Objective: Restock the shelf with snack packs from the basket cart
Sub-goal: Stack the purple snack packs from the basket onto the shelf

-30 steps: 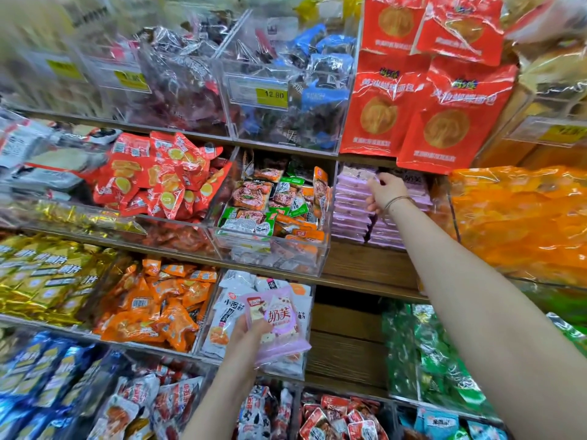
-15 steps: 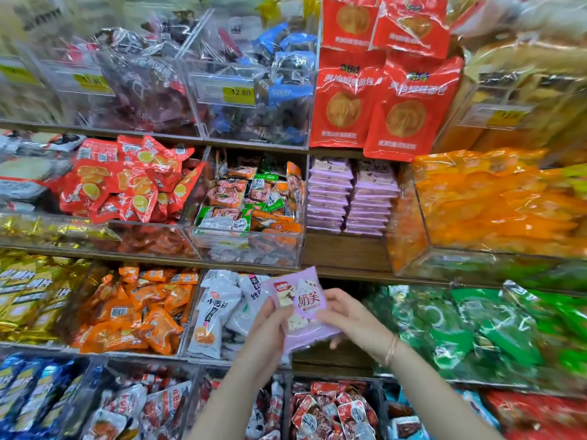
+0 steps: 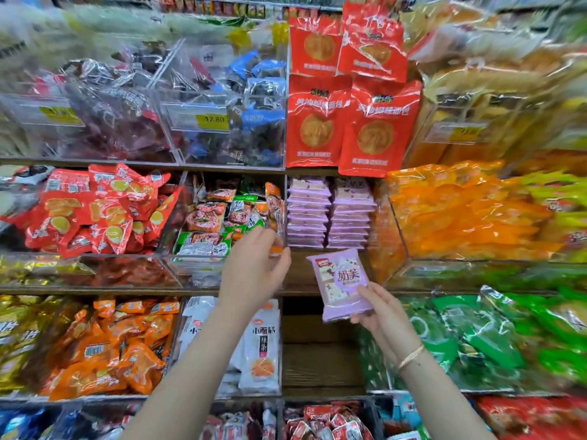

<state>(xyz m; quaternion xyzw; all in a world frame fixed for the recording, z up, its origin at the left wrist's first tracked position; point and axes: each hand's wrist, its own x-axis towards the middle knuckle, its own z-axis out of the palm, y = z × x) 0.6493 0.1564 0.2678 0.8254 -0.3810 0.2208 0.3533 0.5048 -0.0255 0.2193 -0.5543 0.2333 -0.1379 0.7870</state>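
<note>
The step in hand is the placing of one pack on the shelf. The right hand (image 3: 378, 309) pinches a purple snack pack (image 3: 341, 282) by its lower right corner, thumb on the printed face and fingers behind it. The pack is held in the air, face toward the camera and tilted a little to the left, just below and in front of the two stacks of matching purple packs (image 3: 330, 214) on the middle shelf (image 3: 298, 281). It touches neither the stacks nor the board.

The left hand (image 3: 254, 268) is raised in front of the clear bin (image 3: 203, 262) of mixed packs beside those stacks. Its fingers are loose and spread and appear to hold nothing (the hand is blurred, so I cannot be sure of the fingertips).

The next move, as I judge it, calls for lifting the pack, turning it flat and laying it on top of one stack. The gap under the shelf above looks narrow, so it should slide in level. The basket cart is out of view, so I cannot tell how many packs are left
</note>
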